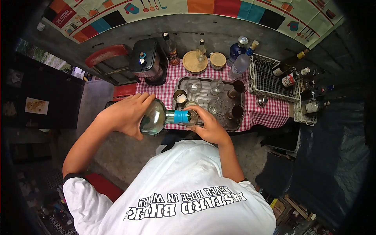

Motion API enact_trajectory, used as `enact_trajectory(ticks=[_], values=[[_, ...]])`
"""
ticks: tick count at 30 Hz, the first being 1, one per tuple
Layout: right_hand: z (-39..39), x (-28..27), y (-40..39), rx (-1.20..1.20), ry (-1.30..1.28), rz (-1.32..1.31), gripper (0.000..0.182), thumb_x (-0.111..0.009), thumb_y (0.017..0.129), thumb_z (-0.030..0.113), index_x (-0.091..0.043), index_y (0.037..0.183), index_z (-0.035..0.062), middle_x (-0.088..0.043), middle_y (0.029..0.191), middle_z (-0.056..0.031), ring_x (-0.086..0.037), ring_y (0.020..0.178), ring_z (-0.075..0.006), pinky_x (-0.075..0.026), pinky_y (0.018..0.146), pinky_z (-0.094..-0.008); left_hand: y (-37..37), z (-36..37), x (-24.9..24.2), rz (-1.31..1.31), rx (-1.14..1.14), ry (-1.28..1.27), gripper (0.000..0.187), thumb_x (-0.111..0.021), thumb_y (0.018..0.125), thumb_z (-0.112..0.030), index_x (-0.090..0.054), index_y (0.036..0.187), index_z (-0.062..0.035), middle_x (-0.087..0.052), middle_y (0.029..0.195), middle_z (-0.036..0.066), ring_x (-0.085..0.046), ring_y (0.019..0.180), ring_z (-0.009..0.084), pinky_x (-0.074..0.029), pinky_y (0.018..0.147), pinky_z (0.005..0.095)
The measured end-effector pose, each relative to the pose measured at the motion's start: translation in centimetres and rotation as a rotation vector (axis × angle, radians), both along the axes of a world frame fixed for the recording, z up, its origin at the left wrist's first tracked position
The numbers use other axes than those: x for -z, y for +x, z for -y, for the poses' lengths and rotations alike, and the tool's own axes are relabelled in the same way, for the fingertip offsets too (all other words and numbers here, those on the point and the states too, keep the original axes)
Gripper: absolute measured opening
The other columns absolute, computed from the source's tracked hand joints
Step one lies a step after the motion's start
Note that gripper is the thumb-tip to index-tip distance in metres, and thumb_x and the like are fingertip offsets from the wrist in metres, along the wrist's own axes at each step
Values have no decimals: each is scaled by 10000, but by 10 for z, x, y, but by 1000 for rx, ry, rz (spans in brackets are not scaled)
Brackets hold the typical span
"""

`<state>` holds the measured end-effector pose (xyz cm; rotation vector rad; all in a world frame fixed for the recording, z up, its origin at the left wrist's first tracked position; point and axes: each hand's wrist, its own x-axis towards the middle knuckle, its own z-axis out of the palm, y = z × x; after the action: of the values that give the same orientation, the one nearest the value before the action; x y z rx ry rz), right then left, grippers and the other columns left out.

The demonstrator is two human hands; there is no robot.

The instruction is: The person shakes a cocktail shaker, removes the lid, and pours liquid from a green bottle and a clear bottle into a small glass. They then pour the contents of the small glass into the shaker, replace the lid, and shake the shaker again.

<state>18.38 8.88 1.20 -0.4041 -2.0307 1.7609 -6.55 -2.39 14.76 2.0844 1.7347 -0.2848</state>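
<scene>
Grips a large clear bottle (pixel 152 122) by its body in the left hand (pixel 131 114), tipped over near the front edge of the checkered cloth (pixel 270 117), neck toward 3 o'clock. Shows a blue band (pixel 180 116) around that neck, close to the mouth. Grasps a small clear glass (pixel 192 120) in the curled fingers of the right hand (pixel 210 126), at the bottle's 3 o'clock and right by its mouth; cannot tell whether touching it, or whether receiving liquid. Taking directions from the bottle, has a metal cup (pixel 175 95) between 1 and 2 o'clock, on a tray (pixel 205 89) spotted with drops. Shares that tray among clear cups (pixel 216 86) toward 2 o'clock and two dark tumblers (pixel 236 90) farther out, between 2 and 3 o'clock. Beyond, shows a black container (pixel 145 58) at 12 o'clock, jars with wooden lids (pixel 192 61) at 1 o'clock, and a frosted bottle (pixel 240 65) and a wire basket (pixel 252 74) holding more bottles toward 2 o'clock. Includes a red chair (pixel 105 56) near 11 o'clock and, at 5 o'clock, a white shirt (pixel 188 172) printed with lettering.
</scene>
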Motion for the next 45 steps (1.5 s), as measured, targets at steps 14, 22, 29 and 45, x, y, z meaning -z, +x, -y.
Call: enact_trajectory(ticks=[14, 22, 29, 45], values=[[0, 3, -3, -1, -32, -3, 537, -758, 812, 66, -518, 1292, 64, -637, 1195, -111, -625, 1108, -254, -471, 949, -364, -2, 0, -2, -9, -3, 3, 1074, -854, 481, -315, -370, 1338, 113, -520, 1198, 239, -544, 1138, 384, -458, 997, 428], [-1, -4, -8, -12, -68, -3, 552, -753, 808, 26, -511, 1303, 52, -633, 1191, -100, -634, 1082, -211, -485, 940, -352, -10, 0, 1, 63, -41, -18, 1077, -839, 486, -318, -361, 1345, 122, -519, 1200, 251, -545, 1142, 386, -459, 1003, 420], [-8, -26, -17, -13, -214, 55, 606, -790, 795, 83, -503, 1327, 45, -605, 1237, -103, -615, 1115, -185, -480, 968, -345, -32, 9, 8, 190, -86, 95, 1100, -824, 499, -313, -329, 1391, 100, -496, 1276, 283, -529, 1196, 397, -439, 1035, 417], [-4, 28, -64, 237, -200, 180, 522, -777, 808, 61, -530, 1269, 67, -625, 1208, -72, -594, 1156, -181, -479, 999, -340, -119, 88, 162, 709, -913, 685, 1153, -882, 572, -179, -185, 1481, -50, -508, 1296, 181, -540, 1189, 311, -439, 1023, 436]])
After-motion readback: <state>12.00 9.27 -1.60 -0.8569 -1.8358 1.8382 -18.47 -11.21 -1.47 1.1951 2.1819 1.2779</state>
